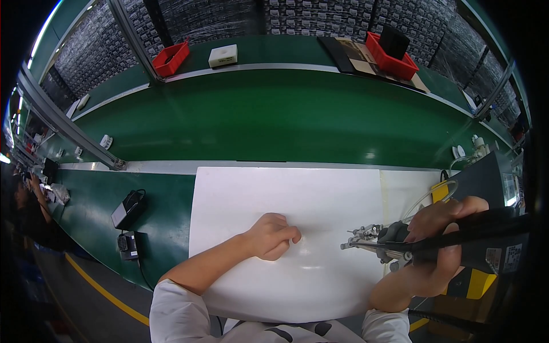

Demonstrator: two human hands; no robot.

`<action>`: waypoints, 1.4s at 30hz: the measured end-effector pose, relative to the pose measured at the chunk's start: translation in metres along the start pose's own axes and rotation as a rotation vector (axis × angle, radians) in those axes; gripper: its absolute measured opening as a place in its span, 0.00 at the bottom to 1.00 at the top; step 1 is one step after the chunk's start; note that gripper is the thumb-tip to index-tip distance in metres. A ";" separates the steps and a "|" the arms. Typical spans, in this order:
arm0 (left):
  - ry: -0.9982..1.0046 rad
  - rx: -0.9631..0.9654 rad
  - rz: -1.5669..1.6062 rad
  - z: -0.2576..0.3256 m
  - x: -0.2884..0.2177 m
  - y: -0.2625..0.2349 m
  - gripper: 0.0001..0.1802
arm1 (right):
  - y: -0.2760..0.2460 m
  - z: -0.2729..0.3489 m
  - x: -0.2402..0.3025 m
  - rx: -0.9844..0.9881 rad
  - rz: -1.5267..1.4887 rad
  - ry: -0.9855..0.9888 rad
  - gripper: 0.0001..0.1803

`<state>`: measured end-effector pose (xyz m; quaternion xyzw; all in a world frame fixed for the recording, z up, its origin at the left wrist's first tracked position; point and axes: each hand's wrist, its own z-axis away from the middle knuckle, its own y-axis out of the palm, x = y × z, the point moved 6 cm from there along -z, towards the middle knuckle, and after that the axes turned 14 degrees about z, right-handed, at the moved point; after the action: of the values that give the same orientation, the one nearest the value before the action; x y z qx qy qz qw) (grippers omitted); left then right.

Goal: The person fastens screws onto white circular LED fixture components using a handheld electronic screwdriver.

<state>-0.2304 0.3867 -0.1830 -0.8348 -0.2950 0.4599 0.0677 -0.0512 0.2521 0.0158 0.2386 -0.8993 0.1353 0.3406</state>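
My left hand (271, 235) is closed over the white board (251, 194), fingers curled in; whatever is inside them, if anything, is hidden. To the right, my right hand (443, 234) is wrapped round a dark hand tool (394, 233) with a metal head. The head has several small metal fittings and a narrow tip that points left over the board. A clear tube (426, 197) curves up from the tool, and a black cable or bar crosses in front of my right hand, covering part of the grip.
A dark grey box-shaped machine (477, 177) stands right of the board. On the green table at left lie a black adapter (129, 212) and a smaller black device (128, 246). The shelf holds red bins (171, 59) and a white box (223, 55). Another person (37, 211) is far left.
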 end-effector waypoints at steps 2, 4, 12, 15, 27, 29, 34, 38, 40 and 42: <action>-0.003 0.002 -0.006 0.000 0.000 -0.001 0.14 | 0.001 0.000 0.000 -0.006 -0.001 0.002 0.19; 0.007 0.010 -0.011 0.000 -0.001 0.000 0.14 | 0.000 0.000 0.001 0.000 0.002 -0.001 0.19; 0.001 0.004 -0.008 0.002 0.001 -0.003 0.14 | 0.004 0.001 0.000 0.009 -0.009 -0.010 0.19; 0.002 0.007 -0.013 0.002 0.001 -0.002 0.14 | 0.004 0.001 0.000 0.006 -0.005 -0.008 0.19; -0.005 0.007 -0.002 0.002 0.002 -0.003 0.14 | 0.006 0.000 0.001 -0.005 -0.006 0.008 0.19; -0.002 0.005 -0.002 0.002 0.003 -0.004 0.14 | 0.007 0.001 0.001 -0.007 -0.009 0.003 0.19; -0.010 0.011 0.003 0.002 0.002 -0.005 0.14 | 0.008 0.001 0.003 0.005 -0.002 -0.003 0.18; -0.016 0.015 -0.003 0.003 0.004 -0.005 0.14 | 0.008 0.001 0.002 0.013 -0.009 0.008 0.18; -0.018 0.026 -0.007 0.004 0.004 -0.005 0.15 | 0.008 0.000 0.002 0.034 -0.003 -0.003 0.18; -0.014 0.025 -0.003 0.003 0.003 -0.005 0.15 | 0.008 0.000 0.002 0.035 -0.005 -0.001 0.18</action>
<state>-0.2334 0.3925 -0.1849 -0.8301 -0.2911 0.4694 0.0767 -0.0569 0.2581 0.0161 0.2468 -0.8963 0.1501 0.3365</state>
